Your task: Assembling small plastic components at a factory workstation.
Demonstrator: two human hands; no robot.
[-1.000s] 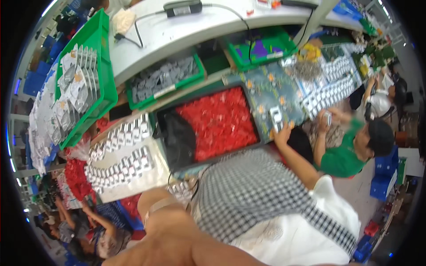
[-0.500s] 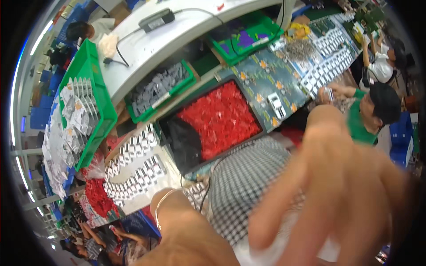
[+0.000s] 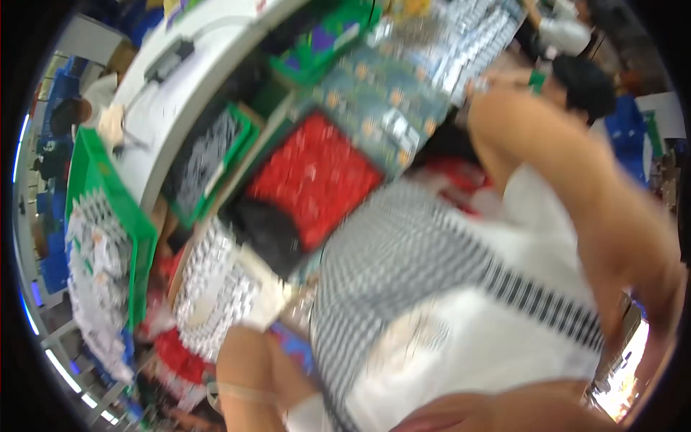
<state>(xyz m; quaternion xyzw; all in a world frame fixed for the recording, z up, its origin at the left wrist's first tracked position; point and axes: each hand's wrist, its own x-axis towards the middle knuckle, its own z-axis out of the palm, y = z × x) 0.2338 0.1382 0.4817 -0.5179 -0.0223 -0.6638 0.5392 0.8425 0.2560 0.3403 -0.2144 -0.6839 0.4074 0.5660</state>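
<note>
My right arm (image 3: 576,165) is bent and raised at the right side, its elbow pointing up beside my white sleeve. My right hand (image 3: 664,313) is blurred at the right rim, and its fingers cannot be made out. At the lower left my left arm (image 3: 241,356), with a thin band at the wrist, is folded back, and the hand lies outside the picture. Before my checked apron (image 3: 389,237) rests a black tray (image 3: 234,209) of red plastic parts (image 3: 317,176). Black material (image 3: 270,234) covers its near left corner. Neither arm touches the tray.
A green crate (image 3: 144,245) of white parts stands left. Green bins of grey parts (image 3: 205,158) and purple parts (image 3: 324,36) sit under a white curved shelf (image 3: 155,115). White pieces (image 3: 216,281) lie in rows. A white toy car (image 3: 399,128) is on the patterned surface. A co-worker (image 3: 583,86) sits right.
My right hand has swung from in front of me out to the right rim. My left arm has shifted down and left. The view has turned, and the tray appears farther left.
</note>
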